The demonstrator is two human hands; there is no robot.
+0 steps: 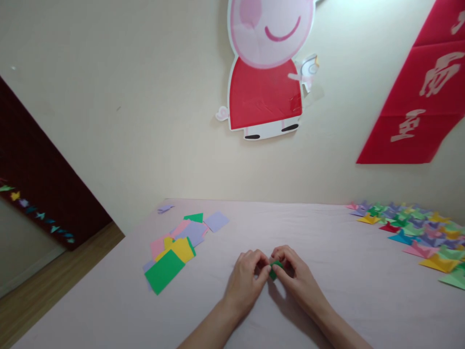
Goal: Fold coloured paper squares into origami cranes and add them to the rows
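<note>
Between my two hands is a small folded piece of green paper (273, 272), just above the pale table. My left hand (250, 274) pinches its left side with thumb and forefinger. On the other side, my right hand (296, 269) grips it with the thumb laid over the front. The fingers cover much of the paper, so its full folded shape is hidden. To the left of my hands lies a loose pile of paper sheets, with a green sheet (165, 271) at the front, yellow sheets (182, 248) behind it and a purple sheet (217, 221) at the back.
Many folded paper figures in several colours, such as a yellow one (439, 262), stand in rows at the right. The pale tabletop (109, 310) meets a wall (163, 121) bearing a pig cutout (265, 97) and a red banner (410, 102). A dark doorway is at left.
</note>
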